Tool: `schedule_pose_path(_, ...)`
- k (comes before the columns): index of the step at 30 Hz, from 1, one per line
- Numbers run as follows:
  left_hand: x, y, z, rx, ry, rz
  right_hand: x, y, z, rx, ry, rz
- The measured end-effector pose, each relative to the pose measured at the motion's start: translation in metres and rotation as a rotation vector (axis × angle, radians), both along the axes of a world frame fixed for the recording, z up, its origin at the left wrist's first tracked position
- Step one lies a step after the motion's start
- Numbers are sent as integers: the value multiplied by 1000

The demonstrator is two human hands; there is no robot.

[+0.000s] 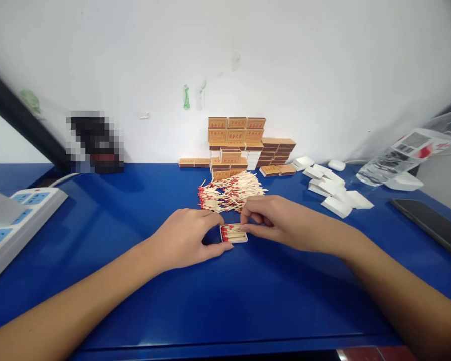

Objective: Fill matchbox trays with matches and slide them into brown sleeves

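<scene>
A small white matchbox tray [239, 241] full of red-tipped matches [232, 232] lies on the blue table. My left hand [191, 235] holds it from the left, with the thumb at the near side and the fingers at the far side. At the tray's right end, my right hand [265, 220] is closed in a pinch over the matches; its fingertips partly hide what they grip. Just behind the hands is a loose pile of matches [244, 189], most of their red heads facing left.
Orange matchboxes [236, 135] are stacked against the wall. Several white empty trays [330, 188] lie scattered to the right, near a plastic bottle [394, 155] and a black phone [428, 223]. A power strip [41, 205] stands on the left; a pixelated dark object [97, 143] is behind it.
</scene>
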State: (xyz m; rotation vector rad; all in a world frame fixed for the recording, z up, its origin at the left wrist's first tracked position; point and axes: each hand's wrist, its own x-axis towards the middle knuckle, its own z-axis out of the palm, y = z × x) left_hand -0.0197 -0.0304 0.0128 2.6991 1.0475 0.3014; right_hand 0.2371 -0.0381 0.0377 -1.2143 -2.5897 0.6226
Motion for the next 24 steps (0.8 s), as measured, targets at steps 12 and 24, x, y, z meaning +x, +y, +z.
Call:
schedule_pose_path(12,1,0,1,1,12,-10,-10,-7,-4,58,26,23)
schedule_pose_path(24,1,-1,2,20,8,-11,-13,-12,2,54,1,57)
